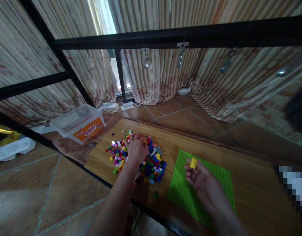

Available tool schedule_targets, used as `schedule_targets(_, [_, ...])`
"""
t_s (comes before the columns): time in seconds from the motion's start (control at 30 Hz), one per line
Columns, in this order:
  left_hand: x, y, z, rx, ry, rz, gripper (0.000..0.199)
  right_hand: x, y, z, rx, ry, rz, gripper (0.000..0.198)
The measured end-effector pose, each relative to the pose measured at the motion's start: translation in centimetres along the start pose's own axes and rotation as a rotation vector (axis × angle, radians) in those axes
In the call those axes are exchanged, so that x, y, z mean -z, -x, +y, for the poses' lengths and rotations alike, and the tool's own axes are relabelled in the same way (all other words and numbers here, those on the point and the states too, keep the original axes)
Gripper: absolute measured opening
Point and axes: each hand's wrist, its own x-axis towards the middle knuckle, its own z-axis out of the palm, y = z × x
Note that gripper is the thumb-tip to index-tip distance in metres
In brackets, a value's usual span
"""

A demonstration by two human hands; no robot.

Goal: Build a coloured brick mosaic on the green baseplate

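Observation:
My left hand point(137, 148) reaches over a heap of mixed toy bricks point(148, 169), its fingers apart and touching the bricks near the heap's far side. The fingertips are partly hidden among the pieces. Palm up, my right hand point(199, 178) grips a yellow toy brick point(193, 163) between thumb and fingers, above a green studded baseplate point(179, 177). The forearm covers part of the plate's near right side. A single dark green brick point(156, 194) lies between the heap and the front edge.
The wooden table point(169, 144) carries all of this. Left of it stands a clear plastic box point(76, 121) with an orange label. A black metal frame point(146, 41) crosses in front of striped curtains point(151, 82). A pixelated patch point(294, 188) covers something at far right.

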Motion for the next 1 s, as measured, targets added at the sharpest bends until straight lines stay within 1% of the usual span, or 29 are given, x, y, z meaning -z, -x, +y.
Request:
schedule_targets(0.23, [0.9, -0.2, -0.4, 0.000, 0.080, 0.032, 0.017, -0.1, 0.3, -0.3, 0.021, 0.016, 0.002, 0.028])
schedule_targets(0.3, [1.4, -0.3, -0.5, -0.009, 0.175, 0.043, 0.016, -0.3, 0.5, -0.4, 0.044, 0.021, 0.004, 0.029])
schedule_targets(0.37, [1.8, -0.3, -0.5, -0.025, 0.339, 0.030, 0.017, -0.4, 0.6, -0.4, 0.080, 0.030, 0.010, 0.030])
schedule_targets(0.47, [2.0, -0.1, 0.0, -0.057, 0.681, -0.076, 0.020, -0.4, 0.6, -0.5, 0.142, 0.043, 0.030, 0.033])
schedule_targets(0.57, [1.7, 0.4, 1.2, -0.041, 1.023, -0.216, 0.023, -0.1, 0.4, -0.9, 0.190, 0.043, 0.069, 0.036])
schedule_targets(0.67, [1.2, 1.1, 3.1, 0.006, 1.253, -0.309, 0.027, 0.1, 0.4, -1.3, 0.214, 0.039, 0.096, 0.038])
schedule_targets(0.77, [0.7, 2.1, 5.1, 0.033, 1.354, -0.398, 0.030, -0.4, 0.8, -1.4, 0.208, 0.063, 0.063, 0.041])
schedule_targets(0.87, [0.0, 3.3, 6.9, 0.030, 1.404, -0.518, 0.029, -1.0, 1.0, -1.0, 0.230, 0.155, 0.005, 0.044])
schedule_targets(0.93, [-0.4, 4.1, 7.9, 0.024, 1.417, -0.581, 0.027, -1.3, 0.9, -0.7, 0.264, 0.236, -0.002, 0.045])
schedule_targets(1.0, [-0.8, 4.7, 8.5, 0.016, 1.421, -0.611, 0.025, -1.3, 0.7, -0.5, 0.300, 0.312, 0.014, 0.041])
